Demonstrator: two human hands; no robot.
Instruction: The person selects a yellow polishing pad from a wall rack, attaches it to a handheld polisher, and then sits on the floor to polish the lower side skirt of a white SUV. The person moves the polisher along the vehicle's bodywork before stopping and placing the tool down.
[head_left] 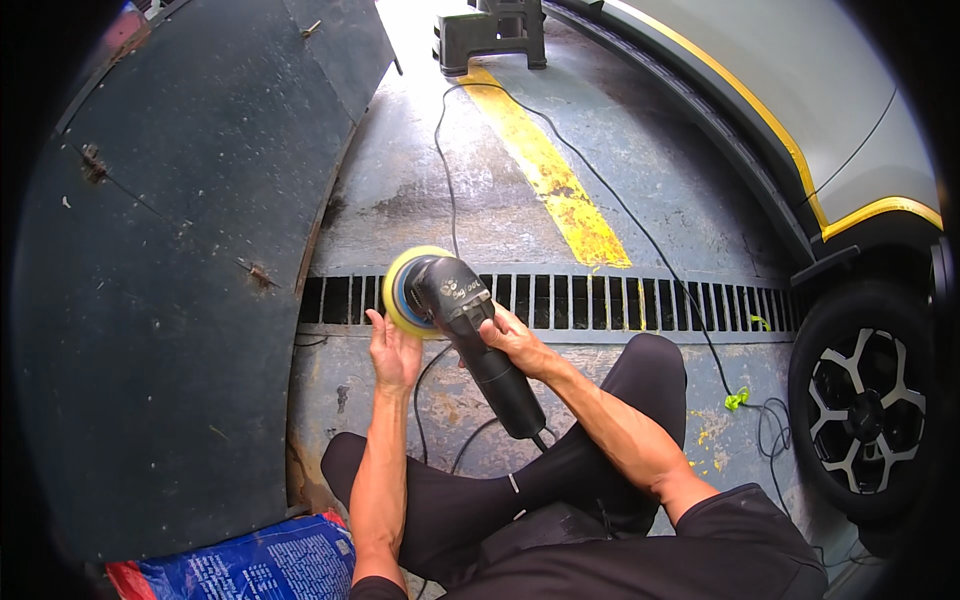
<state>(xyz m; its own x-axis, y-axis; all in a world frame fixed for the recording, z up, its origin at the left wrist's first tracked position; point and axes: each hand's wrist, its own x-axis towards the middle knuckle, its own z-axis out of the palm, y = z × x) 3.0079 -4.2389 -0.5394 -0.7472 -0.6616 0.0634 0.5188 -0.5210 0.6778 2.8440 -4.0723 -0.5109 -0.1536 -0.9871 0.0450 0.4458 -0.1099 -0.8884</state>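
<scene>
A black electric car polisher [490,370] is held up above my lap, tilted, with its head toward the upper left. Its round yellow foam pad [398,290] faces left. My right hand [515,340] is wrapped round the polisher's body just below the head. My left hand [395,350] is at the pad's lower edge, fingers stretched out and palm toward it; whether it touches the foam I cannot tell. From the tool's lower end a black power cord [540,442] runs off.
A dark panel [200,250] stands along the left. A floor drain grating [560,303] crosses ahead. At right is a grey car [800,80] edged with yellow tape, its wheel [865,410] close by. Black step stools [490,38] stand far off. A blue bag [250,565] lies lower left.
</scene>
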